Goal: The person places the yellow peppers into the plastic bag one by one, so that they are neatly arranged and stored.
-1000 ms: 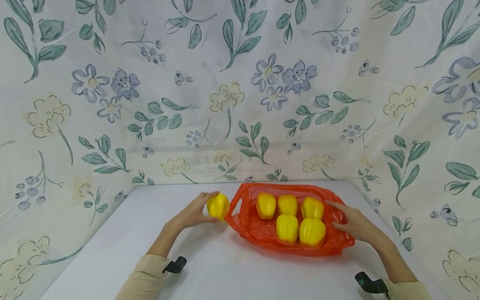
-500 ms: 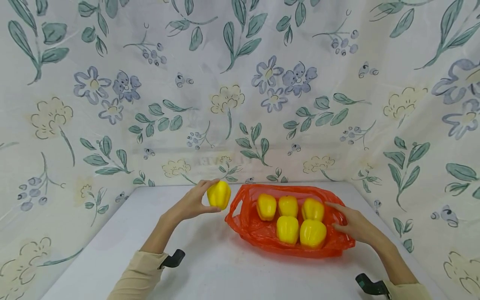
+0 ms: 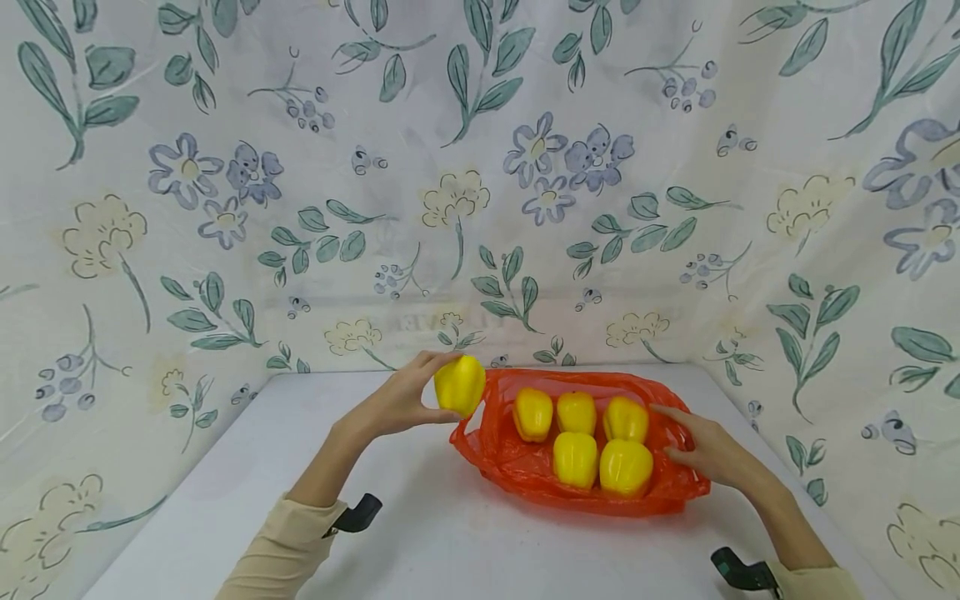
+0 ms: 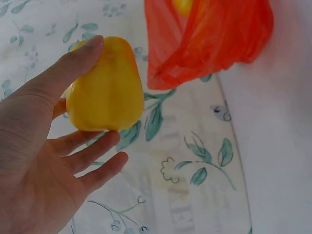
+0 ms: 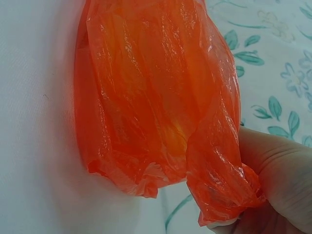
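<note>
A yellow bell pepper (image 3: pixel 460 387) is pinched between the thumb and fingers of my left hand (image 3: pixel 401 398), raised above the table at the left end of a red plastic bag (image 3: pixel 525 493). In the left wrist view the thumb lies across the pepper (image 4: pixel 109 90), with fingers on its far side. Several more yellow bell peppers (image 3: pixel 575 458) sit inside the bag, whose mouth faces up. My right hand (image 3: pixel 708 454) grips the bag's right end; in the right wrist view the bunched plastic (image 5: pixel 219 190) passes between thumb and fingers, partly hidden.
The white table (image 3: pixel 435 542) carries the bag right of centre. A floral cloth (image 3: pixel 420 208) hangs behind the table and along its sides. Small black devices are worn at the left wrist (image 3: pixel 356 512) and right wrist (image 3: pixel 742 571).
My left hand has lifted the bell pepper from beside the bag's left end, then carried it rightward to the bag's edge. The right hand and bag have stayed in place.
</note>
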`<state>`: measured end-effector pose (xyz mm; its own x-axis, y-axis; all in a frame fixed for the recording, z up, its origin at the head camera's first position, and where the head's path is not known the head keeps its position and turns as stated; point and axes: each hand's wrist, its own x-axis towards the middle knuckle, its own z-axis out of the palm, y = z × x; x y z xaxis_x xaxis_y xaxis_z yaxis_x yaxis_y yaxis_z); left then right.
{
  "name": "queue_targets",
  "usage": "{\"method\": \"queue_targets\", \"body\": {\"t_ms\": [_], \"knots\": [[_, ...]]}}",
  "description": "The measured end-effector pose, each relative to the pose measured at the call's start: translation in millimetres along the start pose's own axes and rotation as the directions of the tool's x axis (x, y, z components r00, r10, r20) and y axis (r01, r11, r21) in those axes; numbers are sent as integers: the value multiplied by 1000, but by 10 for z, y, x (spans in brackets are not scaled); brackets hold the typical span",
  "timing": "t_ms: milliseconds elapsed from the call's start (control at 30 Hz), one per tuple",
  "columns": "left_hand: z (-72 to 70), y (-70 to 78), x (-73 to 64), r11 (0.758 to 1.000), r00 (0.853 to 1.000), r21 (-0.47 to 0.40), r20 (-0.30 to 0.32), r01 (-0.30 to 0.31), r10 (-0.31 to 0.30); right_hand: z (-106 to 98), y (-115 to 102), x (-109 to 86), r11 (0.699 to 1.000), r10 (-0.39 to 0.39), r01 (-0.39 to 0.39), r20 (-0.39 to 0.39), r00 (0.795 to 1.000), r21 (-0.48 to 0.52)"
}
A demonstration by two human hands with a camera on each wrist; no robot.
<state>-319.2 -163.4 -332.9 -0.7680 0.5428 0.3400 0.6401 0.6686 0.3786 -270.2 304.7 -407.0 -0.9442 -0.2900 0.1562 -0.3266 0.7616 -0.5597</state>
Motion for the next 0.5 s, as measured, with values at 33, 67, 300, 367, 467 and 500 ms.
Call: {"method": "queue_targets", "body": {"t_ms": [33,67,300,367,467,500], "knots": [[2,26,12,1000,1000,2,4,-9,9,-1,1,0,1000,-1,1,1,1000,0],[5,51,25,1000,1000,5,9,-18,18,-1,2,2,1000,-3,3,1,1000,0],[50,210,102,998,997,7,37,-64,63,-5,14,7,1000,-19,19,-6,1000,-10],[76,234,125,997,996,13,49,-70,70,-7,14,3,1000,-22,22,-8,1000,-12],[121,261,163,997,995,13,66,-75,74,-7,11,-3,1000,-27,26,-7,1000,-12],[134,272,174,997,995,12,73,-75,74,-9,9,-5,1000,-25,25,-8,1000,-10]]}}
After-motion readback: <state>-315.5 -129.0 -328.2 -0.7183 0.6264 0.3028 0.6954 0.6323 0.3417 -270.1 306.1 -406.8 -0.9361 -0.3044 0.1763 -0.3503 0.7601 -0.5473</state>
